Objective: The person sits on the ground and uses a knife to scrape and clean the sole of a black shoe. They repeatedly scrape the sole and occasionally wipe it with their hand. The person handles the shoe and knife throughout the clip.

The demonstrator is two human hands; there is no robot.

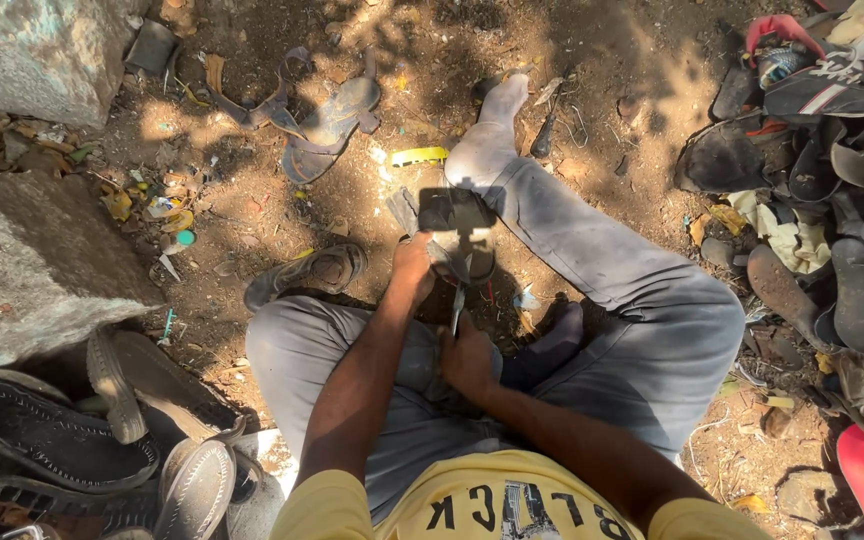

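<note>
Near the frame's centre, the left hand (414,268) gripped a dark sandal (464,258) while the right hand (466,360) closed its fingers around a thin metal tool (457,310) below.

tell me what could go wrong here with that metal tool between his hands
The thin metal tool runs between the left hand and right hand, close over the thigh, so a slip could jab a finger or leg. Deep shadow covers the dark sandal being worked, so the tool tip is hard to see.

Both hands meet low between the knees — left hand (414,268) ahead, right hand (467,362) nearer, closed.
</note>
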